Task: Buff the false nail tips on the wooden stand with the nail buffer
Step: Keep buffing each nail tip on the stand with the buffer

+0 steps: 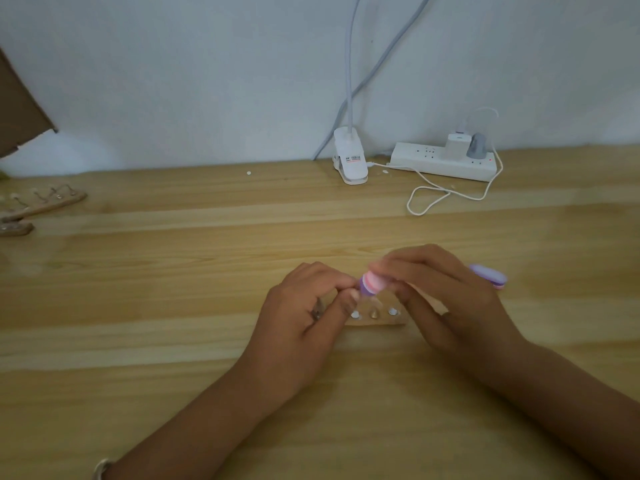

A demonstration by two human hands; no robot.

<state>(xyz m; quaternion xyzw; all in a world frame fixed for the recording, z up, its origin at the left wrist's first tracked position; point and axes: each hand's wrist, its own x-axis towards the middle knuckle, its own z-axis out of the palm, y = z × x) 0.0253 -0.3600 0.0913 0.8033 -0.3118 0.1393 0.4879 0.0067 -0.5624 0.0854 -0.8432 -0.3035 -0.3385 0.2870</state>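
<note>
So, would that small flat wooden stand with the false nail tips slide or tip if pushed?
Probably slide: the small flat wooden stand looks thin and light on the smooth wooden table. Tipping seems unlikely; it lies low and flat. The left hand holds one end, likely steadying it.

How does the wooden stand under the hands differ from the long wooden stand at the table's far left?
The near stand lies roughly level across the picture; the far-left stand lies slanted. The near stand is partly covered by the left hand and right hand, which holds the nail buffer over it; the far-left stand lies untouched and uncovered. Both are wooden and appear to carry small pale nail tips.
</note>
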